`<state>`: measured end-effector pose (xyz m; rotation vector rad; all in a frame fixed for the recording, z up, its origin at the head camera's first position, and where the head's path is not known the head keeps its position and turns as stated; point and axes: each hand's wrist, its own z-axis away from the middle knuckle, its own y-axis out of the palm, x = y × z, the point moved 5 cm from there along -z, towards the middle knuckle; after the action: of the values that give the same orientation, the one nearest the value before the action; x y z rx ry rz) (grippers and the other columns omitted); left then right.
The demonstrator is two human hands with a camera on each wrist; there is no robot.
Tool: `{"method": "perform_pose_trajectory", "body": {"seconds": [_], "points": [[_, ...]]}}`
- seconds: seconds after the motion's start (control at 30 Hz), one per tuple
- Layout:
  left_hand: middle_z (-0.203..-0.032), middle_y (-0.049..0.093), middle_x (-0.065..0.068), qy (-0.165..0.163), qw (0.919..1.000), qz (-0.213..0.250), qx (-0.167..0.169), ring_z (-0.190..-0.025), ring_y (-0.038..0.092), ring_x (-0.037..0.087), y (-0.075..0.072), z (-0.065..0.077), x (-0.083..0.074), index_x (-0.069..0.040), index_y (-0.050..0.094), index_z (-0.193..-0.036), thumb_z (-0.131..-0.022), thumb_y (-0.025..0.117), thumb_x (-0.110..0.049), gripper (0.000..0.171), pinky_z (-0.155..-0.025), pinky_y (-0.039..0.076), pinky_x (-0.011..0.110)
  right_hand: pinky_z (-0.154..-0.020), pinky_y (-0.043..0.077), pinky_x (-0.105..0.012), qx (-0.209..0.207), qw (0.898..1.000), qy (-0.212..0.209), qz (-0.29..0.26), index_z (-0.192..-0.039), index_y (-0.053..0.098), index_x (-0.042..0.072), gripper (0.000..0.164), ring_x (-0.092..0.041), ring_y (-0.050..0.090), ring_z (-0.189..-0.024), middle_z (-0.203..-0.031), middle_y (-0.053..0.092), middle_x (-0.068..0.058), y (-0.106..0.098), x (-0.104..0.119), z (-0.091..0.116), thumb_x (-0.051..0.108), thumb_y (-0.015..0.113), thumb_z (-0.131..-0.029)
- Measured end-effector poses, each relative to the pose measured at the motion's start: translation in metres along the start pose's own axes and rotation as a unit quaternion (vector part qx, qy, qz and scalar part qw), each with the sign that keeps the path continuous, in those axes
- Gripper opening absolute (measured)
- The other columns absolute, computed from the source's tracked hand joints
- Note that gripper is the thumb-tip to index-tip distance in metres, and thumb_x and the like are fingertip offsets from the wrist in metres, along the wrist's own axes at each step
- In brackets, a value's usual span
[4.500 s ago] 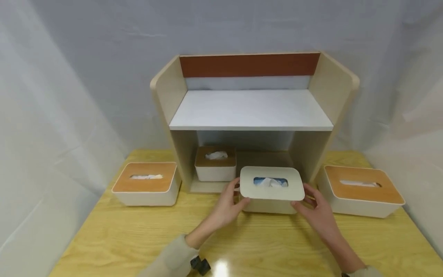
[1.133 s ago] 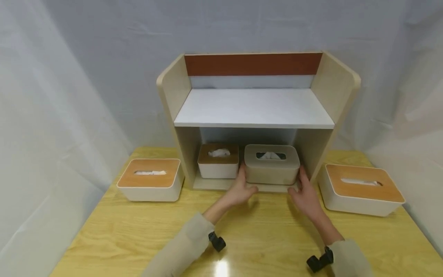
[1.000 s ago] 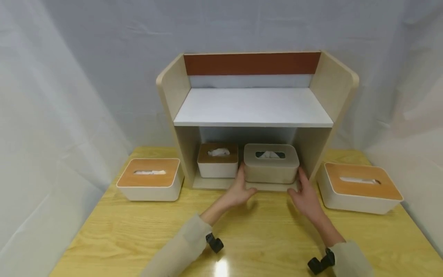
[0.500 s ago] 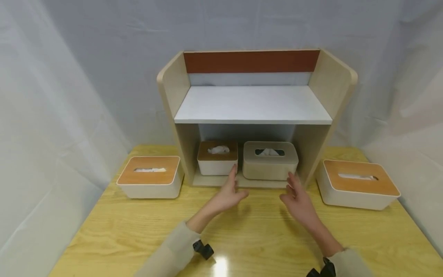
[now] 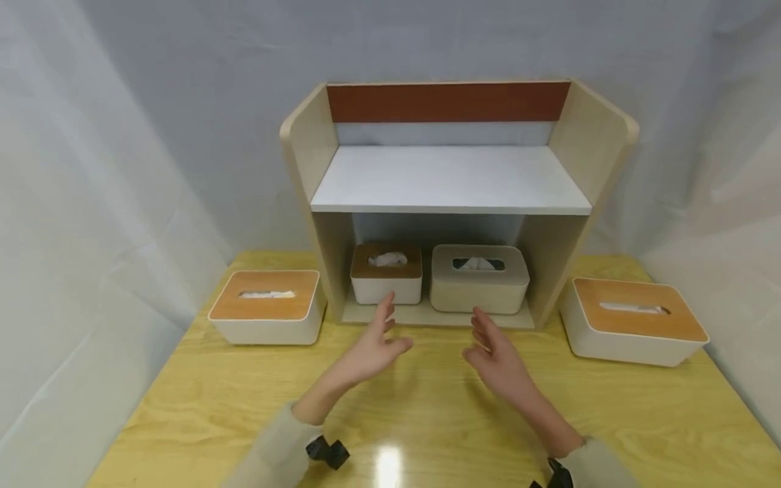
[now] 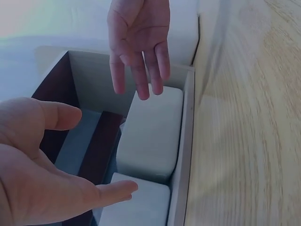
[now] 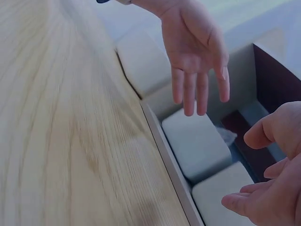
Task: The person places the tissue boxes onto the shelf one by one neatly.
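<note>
Both hands hover apart over the table in front of a two-tier shelf (image 5: 448, 177), holding nothing. My left hand (image 5: 371, 352) has its fingers extended toward a small tissue box (image 5: 387, 290) with a brown lid, on the left of the lower tier. My right hand (image 5: 502, 360) reaches out likewise, before a beige tissue box (image 5: 479, 295) on the lower tier's right. White tissue pokes from both lids. In the left wrist view the right hand (image 6: 141, 42) shows its palm, fingers straight; the right wrist view shows the left hand (image 7: 193, 52) the same way.
A tissue box with an orange-brown lid (image 5: 268, 305) stands on the wooden table (image 5: 390, 420) left of the shelf. Another such box (image 5: 634, 315) stands to the shelf's right. Pale sheeting (image 5: 152, 135) hangs behind and at both sides.
The beige tissue box went from the shelf's front edge, between both hands, into the lower tier. Since then both hands have let go, drawn back toward me and moved left.
</note>
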<state>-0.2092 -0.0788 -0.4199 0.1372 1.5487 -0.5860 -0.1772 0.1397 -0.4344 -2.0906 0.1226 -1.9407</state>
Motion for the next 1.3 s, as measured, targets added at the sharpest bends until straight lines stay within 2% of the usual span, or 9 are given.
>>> {"method": "perform_pose_trajectory", "body": {"seconds": [0.2,0.47,0.6,0.77,0.9,1.07,1.2,1.3], "points": [[-0.163,0.004,0.024,0.007,0.9999,-0.010,-0.007,-0.147,0.013,0.047,-0.018,0.013,-0.006,-0.012,-0.001,-0.160,-0.098,0.059,-0.013,0.086,-0.114,0.026,0.061,-0.112,0.033,-0.050,0.013,1.000,0.004,-0.013,-0.156,0.022,0.000,0.072,-0.044,0.031,-0.142,-0.157,0.028,-0.028,0.021,0.009,-0.003,-0.002,0.056,-0.093],[-0.165,0.004,0.017,0.002,0.9989,-0.042,-0.021,-0.148,0.013,0.046,-0.044,0.031,-0.005,-0.013,0.001,-0.160,-0.100,0.057,-0.015,0.082,-0.114,0.026,0.061,-0.113,0.033,-0.050,0.049,0.998,-0.005,-0.024,-0.157,0.027,0.007,0.071,-0.043,0.031,-0.143,-0.158,0.029,-0.021,0.053,0.012,-0.009,0.001,0.058,-0.092],[-0.165,0.004,0.018,-0.001,0.9983,-0.051,-0.028,-0.148,0.013,0.045,-0.062,0.042,-0.006,-0.011,0.001,-0.159,-0.102,0.055,-0.018,0.079,-0.114,0.026,0.061,-0.113,0.033,-0.049,0.065,0.998,-0.009,-0.024,-0.156,0.028,0.007,0.069,-0.041,0.032,-0.143,-0.159,0.030,-0.019,0.070,0.020,-0.012,0.002,0.057,-0.094],[-0.162,0.011,0.022,0.012,0.9951,-0.075,-0.063,-0.147,0.016,0.047,-0.091,0.060,-0.008,-0.010,0.005,-0.159,-0.102,0.056,-0.024,0.078,-0.115,0.024,0.061,-0.114,0.031,-0.052,0.096,0.995,-0.019,-0.034,-0.155,0.029,0.003,0.067,-0.042,0.032,-0.143,-0.159,0.030,-0.020,0.092,0.029,-0.016,0.005,0.056,-0.094],[-0.163,0.008,0.022,0.028,0.9878,-0.131,-0.080,-0.147,0.012,0.047,-0.113,0.073,-0.008,-0.011,0.006,-0.160,-0.103,0.056,-0.026,0.077,-0.113,0.021,0.066,-0.114,0.031,-0.054,0.116,0.992,-0.025,-0.045,-0.155,0.029,0.002,0.066,-0.043,0.031,-0.143,-0.159,0.029,-0.020,0.108,0.033,-0.020,0.006,0.055,-0.095],[-0.163,0.007,0.024,0.039,0.9706,-0.212,-0.107,-0.147,0.010,0.048,-0.140,0.084,0.000,-0.006,0.006,-0.159,-0.101,0.058,-0.022,0.079,-0.109,0.021,0.072,-0.113,0.034,-0.053,0.129,0.990,-0.020,-0.047,-0.155,0.029,0.003,0.067,-0.042,0.032,-0.143,-0.159,0.030,-0.019,0.127,0.035,-0.026,0.007,0.055,-0.094],[-0.161,0.009,0.029,0.057,0.9620,-0.225,-0.143,-0.146,0.009,0.050,-0.164,0.093,0.009,-0.002,0.005,-0.158,-0.099,0.060,-0.014,0.081,-0.106,0.020,0.074,-0.111,0.037,-0.053,0.143,0.988,-0.015,-0.047,-0.155,0.030,0.004,0.066,-0.043,0.034,-0.141,-0.157,0.032,-0.022,0.143,0.039,-0.031,0.008,0.054,-0.094],[-0.160,0.008,0.030,0.067,0.9585,-0.223,-0.165,-0.145,0.007,0.051,-0.181,0.099,0.015,-0.002,0.004,-0.158,-0.097,0.062,-0.010,0.085,-0.104,0.019,0.076,-0.110,0.038,-0.053,0.148,0.988,-0.016,-0.044,-0.155,0.030,0.004,0.066,-0.044,0.035,-0.141,-0.156,0.033,-0.024,0.154,0.040,-0.037,0.009,0.055,-0.094]]}}
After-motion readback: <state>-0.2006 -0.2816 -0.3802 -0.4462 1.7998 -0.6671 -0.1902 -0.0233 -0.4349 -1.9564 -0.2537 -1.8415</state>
